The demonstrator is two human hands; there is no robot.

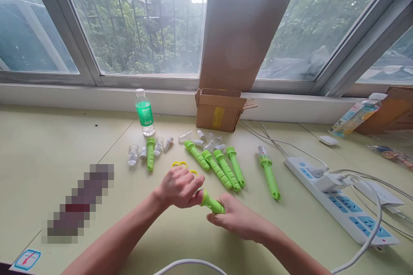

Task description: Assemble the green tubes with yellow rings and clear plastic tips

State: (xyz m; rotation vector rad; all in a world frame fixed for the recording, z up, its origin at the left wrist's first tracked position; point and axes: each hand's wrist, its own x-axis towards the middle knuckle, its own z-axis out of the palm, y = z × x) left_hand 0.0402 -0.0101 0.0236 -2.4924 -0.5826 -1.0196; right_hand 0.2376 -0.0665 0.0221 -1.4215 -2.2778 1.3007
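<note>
My right hand (237, 219) is wrapped round the lower end of a green ribbed handle (211, 203). My left hand (180, 187) is closed over its upper end, so the tip is hidden. Yellow rings (179, 164) lie on the table just beyond my left hand. Several more green handles (222, 167) lie in a row past my hands. One green handle (150, 153) lies to the left among clear small caps (132, 154). Another handle with a clear cap fitted (269, 172) lies to the right.
A water bottle with a green label (145, 113) and an open cardboard box (219, 109) stand near the window sill. A white power strip (342, 202) with cables lies at the right. A white cable (189, 264) crosses the near edge. A blurred patch covers something at left.
</note>
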